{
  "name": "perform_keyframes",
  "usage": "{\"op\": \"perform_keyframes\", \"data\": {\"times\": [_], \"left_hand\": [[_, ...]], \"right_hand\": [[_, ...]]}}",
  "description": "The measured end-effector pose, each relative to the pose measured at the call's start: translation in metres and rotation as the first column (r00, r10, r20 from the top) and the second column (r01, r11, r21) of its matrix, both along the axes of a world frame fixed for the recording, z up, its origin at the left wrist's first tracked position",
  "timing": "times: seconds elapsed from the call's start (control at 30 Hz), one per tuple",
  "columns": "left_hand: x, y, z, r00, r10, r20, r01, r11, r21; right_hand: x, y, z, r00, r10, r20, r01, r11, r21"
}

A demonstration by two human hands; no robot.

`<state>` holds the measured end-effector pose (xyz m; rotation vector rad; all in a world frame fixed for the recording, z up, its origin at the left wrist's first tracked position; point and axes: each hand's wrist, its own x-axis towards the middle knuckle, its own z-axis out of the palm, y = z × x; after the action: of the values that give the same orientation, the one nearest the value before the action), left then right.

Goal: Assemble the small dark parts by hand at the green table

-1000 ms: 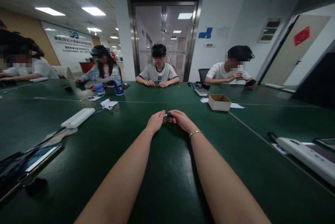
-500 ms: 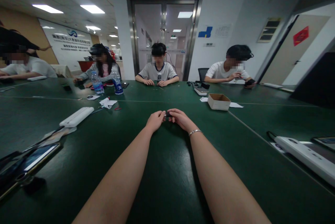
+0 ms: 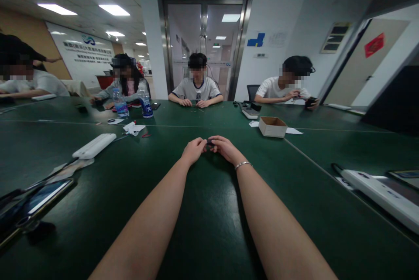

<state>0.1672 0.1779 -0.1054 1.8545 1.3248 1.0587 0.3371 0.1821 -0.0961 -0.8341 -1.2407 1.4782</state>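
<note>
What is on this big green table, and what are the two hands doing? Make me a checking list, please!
Surface: dark green table, shiny.
Job's things: small dark object, too small to identify.
Clutter: white power strip, phone, cardboard box, water bottles, paper scraps.
Grippers: left hand and right hand both pinch the small dark object; bracelet on the right wrist.
Cables: dark cable beside a second power strip.
Surroundings: glass double doors; other people seated across the table.
</note>
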Motion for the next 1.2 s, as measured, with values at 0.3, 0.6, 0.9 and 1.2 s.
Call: {"op": "perform_keyframes", "data": {"times": [0.3, 0.6, 0.9, 1.2], "left_hand": [[0.0007, -0.0069, 0.0057, 0.999, 0.035, -0.025, -0.035, 0.999, 0.007], [0.0002, -0.0048, 0.0042, 0.999, 0.017, -0.051, -0.015, 0.999, 0.032], [0.0001, -0.0011, 0.0004, 0.998, 0.008, -0.061, -0.006, 1.0, 0.021], [0.0007, -0.0009, 0.0007, 0.999, 0.024, 0.026, -0.023, 1.0, -0.017]], "right_hand": [[0.0, -0.0013, 0.0012, 1.0, -0.006, 0.005, 0.006, 1.0, 0.002], [-0.0011, -0.0018, 0.0023, 1.0, -0.021, 0.006, 0.022, 1.0, -0.01], [-0.0013, -0.0026, 0.0033, 1.0, -0.029, 0.0, 0.029, 0.999, -0.019], [-0.0017, -0.004, 0.003, 0.999, -0.047, 0.01, 0.047, 0.999, -0.021]]}}
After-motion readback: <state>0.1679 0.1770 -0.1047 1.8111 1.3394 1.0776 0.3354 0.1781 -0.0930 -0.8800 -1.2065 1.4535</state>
